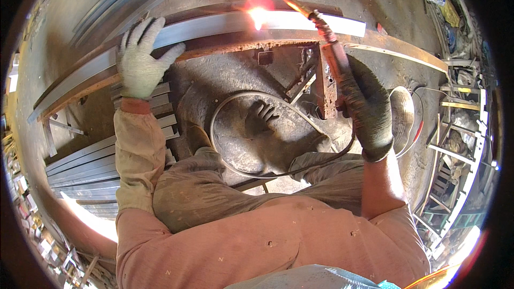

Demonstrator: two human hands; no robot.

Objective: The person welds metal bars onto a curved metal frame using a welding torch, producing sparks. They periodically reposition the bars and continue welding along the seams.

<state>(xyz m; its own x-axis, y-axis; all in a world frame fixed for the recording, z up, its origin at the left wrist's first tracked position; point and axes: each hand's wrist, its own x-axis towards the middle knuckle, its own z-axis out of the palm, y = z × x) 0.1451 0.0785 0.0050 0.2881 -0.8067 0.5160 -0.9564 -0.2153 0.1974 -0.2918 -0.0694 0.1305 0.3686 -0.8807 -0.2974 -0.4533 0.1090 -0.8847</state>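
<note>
I'm watching my left hand, in a pale knitted work glove, pressing flat with its fingers spread wide on the long grey steel bar — nothing gripped there, just an open palm bearing down on the metal. My right hand, in a dark grey knitted glove, is clenching around the dark handle of the welding torch, and the torch's coppery nozzle is pointing up and left at the bar. Right at the tip, a bright white-orange arc glow is flaring on the bar's top face, roughly midway along the visible length, between my two hands. The bar is lying across a rusty brown steel beam that is running just beneath it, the two touching along their length as far as I'm able to judge through the glare. A thin black cable is looping in a wide ring over the dusty concrete floor below, trailing back toward the torch hand. Off to my left, a stack of grey steel sections is lying on the ground. To the right, a round metal dish is sitting just beside my torch hand.
</note>
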